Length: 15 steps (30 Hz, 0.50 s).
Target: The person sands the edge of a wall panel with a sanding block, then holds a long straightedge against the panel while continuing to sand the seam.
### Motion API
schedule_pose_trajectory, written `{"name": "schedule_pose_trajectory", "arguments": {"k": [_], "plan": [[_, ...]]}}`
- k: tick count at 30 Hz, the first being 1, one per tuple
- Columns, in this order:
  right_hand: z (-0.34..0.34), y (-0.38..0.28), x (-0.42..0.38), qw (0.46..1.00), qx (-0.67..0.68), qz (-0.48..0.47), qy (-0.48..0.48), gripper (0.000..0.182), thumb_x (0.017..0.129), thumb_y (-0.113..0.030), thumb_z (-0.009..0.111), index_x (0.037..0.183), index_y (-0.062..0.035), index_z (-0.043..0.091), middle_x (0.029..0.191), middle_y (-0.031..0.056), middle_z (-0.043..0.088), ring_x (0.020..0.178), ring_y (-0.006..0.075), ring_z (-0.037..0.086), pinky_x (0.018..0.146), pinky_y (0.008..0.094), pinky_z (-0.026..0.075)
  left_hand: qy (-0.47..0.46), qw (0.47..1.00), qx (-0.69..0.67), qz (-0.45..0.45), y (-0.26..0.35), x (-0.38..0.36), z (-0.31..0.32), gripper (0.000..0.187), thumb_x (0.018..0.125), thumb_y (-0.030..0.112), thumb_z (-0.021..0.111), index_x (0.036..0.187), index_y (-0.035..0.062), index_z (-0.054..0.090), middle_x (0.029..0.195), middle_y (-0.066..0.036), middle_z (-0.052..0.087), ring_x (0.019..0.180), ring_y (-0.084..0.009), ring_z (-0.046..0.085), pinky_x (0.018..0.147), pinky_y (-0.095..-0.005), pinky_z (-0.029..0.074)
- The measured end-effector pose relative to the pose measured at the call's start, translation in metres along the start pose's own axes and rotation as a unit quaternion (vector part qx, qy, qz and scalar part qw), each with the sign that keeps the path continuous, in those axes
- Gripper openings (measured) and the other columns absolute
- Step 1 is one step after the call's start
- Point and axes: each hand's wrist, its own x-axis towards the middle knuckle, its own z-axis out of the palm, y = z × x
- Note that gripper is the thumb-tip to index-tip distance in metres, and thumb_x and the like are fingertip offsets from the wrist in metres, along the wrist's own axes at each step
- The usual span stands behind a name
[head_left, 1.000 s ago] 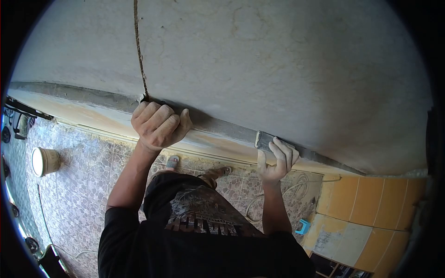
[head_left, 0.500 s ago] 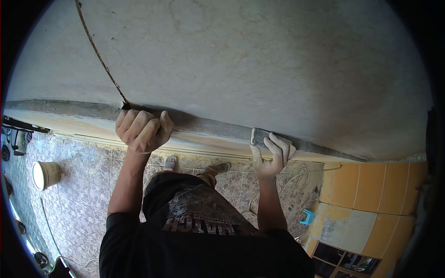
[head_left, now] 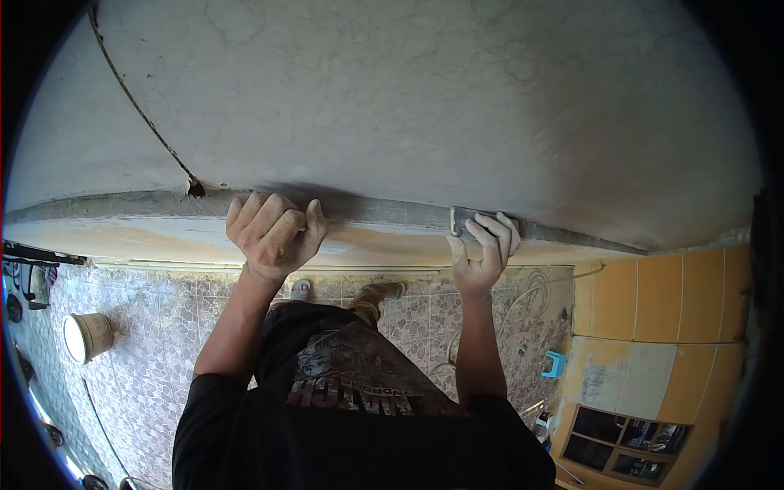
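The right hand (head_left: 483, 253) grips a small grey block (head_left: 464, 217) with a pale end, thumb below and fingers wrapped over it. The block lies against the grey strip (head_left: 392, 213) along the edge of a pale, faintly veined panel (head_left: 392, 98). To its left, the left hand (head_left: 276, 237) is closed with curled fingers at the same strip, thumb raised; whether it holds anything cannot be told. Just left of it, a dark gap (head_left: 143, 114) in the panel meets the strip.

On the left, a cream bucket (head_left: 99, 334) stands on the stone-patterned floor (head_left: 180, 327). Its round mouth shows white, but whether that is contents or the inside wall cannot be told. On the right is a small blue stool (head_left: 554, 364), near the orange wall (head_left: 616, 298).
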Motion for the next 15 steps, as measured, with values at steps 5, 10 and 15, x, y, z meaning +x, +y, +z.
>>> {"name": "schedule_pose_trajectory", "arguments": {"k": [5, 10, 15], "plan": [[0.028, -0.049, 0.002, 0.999, -0.020, 0.032, 0.034, 0.037, 0.079, -0.032, 0.094, 0.109, -0.0182, 0.076, 0.118, -0.0009, 0.073, 0.113, 0.0233, 0.061, 0.107, 0.0421, 0.034, -0.010, 0.999, 0.051, -0.002, 0.012, 0.005, 0.003, 0.043, 0.082, 0.007, 0.082, 0.064, 0.0184, 0.044, 0.061, 0.003, 0.046, 0.055, -0.0183, 0.039, 0.058, -0.0358, 0.026], [0.041, -0.068, 0.011, 1.000, -0.017, -0.012, -0.016, 0.036, 0.079, -0.036, 0.094, 0.108, -0.0247, 0.076, 0.124, -0.0021, 0.073, 0.111, 0.0195, 0.061, 0.101, 0.0395, 0.033, -0.018, 0.998, 0.066, -0.004, 0.004, 0.000, 0.001, 0.042, 0.083, 0.008, 0.083, 0.065, 0.0185, 0.047, 0.061, 0.003, 0.047, 0.055, -0.0184, 0.039, 0.059, -0.0357, 0.027], [-0.003, 0.001, 0.001, 1.000, -0.009, 0.001, -0.001, 0.036, 0.080, -0.028, 0.091, 0.112, -0.0190, 0.077, 0.125, 0.0007, 0.072, 0.112, 0.0219, 0.059, 0.101, 0.0402, 0.035, 0.014, 0.996, 0.089, 0.007, -0.009, -0.010, -0.002, 0.037, 0.086, 0.010, 0.083, 0.067, 0.0190, 0.053, 0.063, 0.002, 0.050, 0.056, -0.0190, 0.042, 0.060, -0.0362, 0.030]]}}
